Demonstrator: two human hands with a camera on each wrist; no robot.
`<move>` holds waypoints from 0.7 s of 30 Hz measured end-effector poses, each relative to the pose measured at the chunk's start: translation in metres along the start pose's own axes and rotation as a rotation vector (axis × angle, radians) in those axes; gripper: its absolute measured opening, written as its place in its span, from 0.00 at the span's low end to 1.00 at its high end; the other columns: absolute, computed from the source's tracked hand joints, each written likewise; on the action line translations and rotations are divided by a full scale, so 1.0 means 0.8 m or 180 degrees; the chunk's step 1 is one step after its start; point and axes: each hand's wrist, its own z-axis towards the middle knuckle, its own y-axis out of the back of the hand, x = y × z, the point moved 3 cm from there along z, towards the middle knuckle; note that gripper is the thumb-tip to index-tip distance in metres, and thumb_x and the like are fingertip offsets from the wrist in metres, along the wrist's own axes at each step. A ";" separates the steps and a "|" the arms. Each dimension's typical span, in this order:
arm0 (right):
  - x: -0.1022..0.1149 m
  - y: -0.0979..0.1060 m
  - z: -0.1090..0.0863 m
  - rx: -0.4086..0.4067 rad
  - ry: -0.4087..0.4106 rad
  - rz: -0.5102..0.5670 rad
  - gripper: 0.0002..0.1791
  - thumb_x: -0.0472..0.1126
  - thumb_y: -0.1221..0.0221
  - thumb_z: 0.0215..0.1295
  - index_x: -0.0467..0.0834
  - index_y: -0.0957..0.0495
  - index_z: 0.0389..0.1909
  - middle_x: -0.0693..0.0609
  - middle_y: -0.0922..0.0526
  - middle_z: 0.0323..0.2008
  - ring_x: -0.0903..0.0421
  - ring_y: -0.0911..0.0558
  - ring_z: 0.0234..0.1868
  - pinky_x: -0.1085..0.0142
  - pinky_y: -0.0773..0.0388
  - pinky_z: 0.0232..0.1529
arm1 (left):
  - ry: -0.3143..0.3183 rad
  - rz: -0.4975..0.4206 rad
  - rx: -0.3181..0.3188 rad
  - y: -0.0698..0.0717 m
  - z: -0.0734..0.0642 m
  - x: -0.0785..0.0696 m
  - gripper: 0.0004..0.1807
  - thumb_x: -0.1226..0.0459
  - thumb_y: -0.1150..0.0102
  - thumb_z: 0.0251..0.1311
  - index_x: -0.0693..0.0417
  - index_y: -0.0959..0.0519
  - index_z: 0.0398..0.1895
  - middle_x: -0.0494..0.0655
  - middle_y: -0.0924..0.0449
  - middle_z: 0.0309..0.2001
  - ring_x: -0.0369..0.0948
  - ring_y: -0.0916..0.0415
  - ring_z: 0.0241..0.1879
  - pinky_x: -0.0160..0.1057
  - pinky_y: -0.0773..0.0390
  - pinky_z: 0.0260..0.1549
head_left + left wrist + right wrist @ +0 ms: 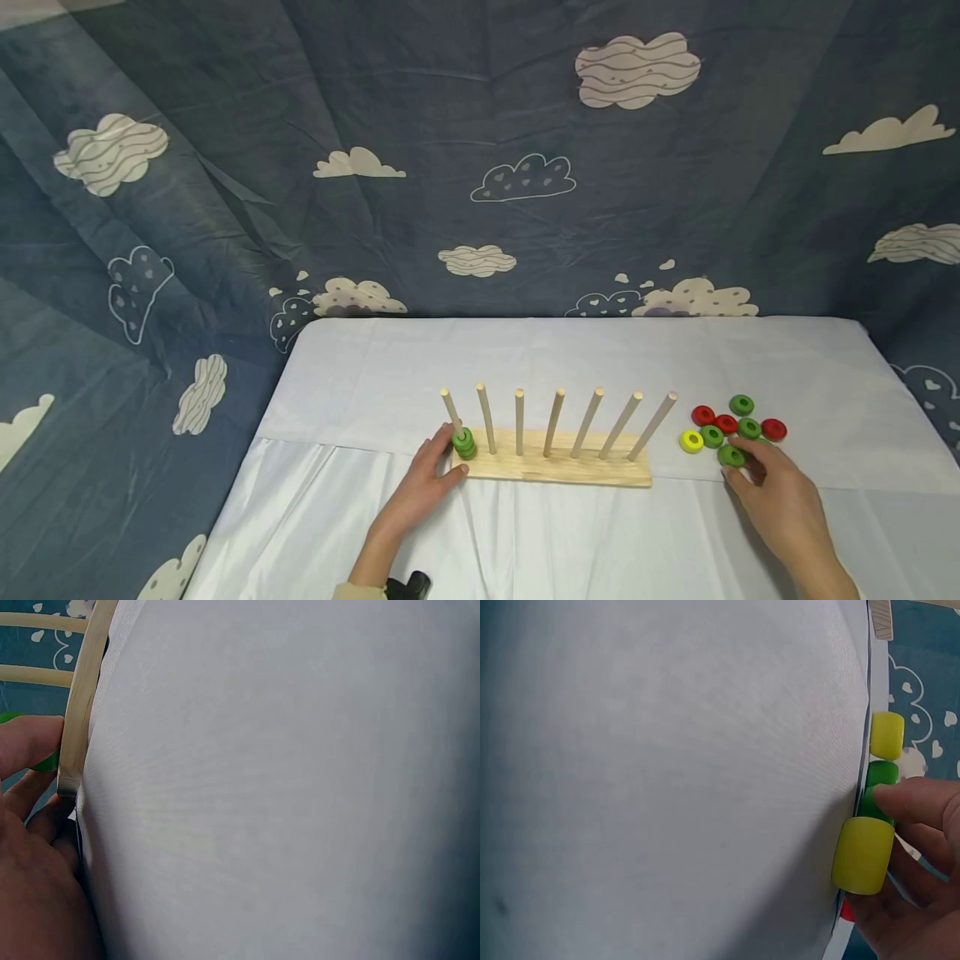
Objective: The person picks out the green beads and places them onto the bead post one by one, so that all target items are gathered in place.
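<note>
A wooden peg stand with several upright pegs lies on the table, green rings stacked low on its leftmost peg. My left hand holds that end of the stand, thumb at the front edge and fingers round the end. Off to the right, my right hand pinches a green ring between thumb and fingers, at table level. A yellow ring stands close by this hand in the right wrist view; the hand covers it in the head view.
Loose rings lie beside the right hand: a yellow ring, red rings and other green rings. White cloth covers the table. A dark blue curtain with clouds hangs behind and at the left.
</note>
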 end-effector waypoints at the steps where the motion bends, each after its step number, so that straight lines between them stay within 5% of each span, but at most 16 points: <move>1: 0.000 -0.001 0.000 0.0010 -0.0009 -0.0003 0.29 0.31 0.33 0.57 0.30 0.29 0.60 0.30 0.27 0.53 0.33 0.24 0.49 0.42 0.21 0.45 | -0.0006 0.0003 0.0003 0.000 0.000 0.000 0.38 0.58 0.42 0.66 0.56 0.44 0.76 0.56 0.49 0.76 0.54 0.60 0.76 0.60 0.61 0.71; 21: -0.008 0.006 -0.004 0.0015 -0.0171 0.0156 0.25 0.31 0.35 0.60 0.31 0.27 0.58 0.31 0.24 0.50 0.35 0.24 0.47 0.45 0.19 0.42 | -0.0076 0.0010 0.0002 0.000 0.002 0.000 0.38 0.58 0.42 0.66 0.56 0.44 0.76 0.56 0.48 0.76 0.52 0.58 0.76 0.58 0.62 0.71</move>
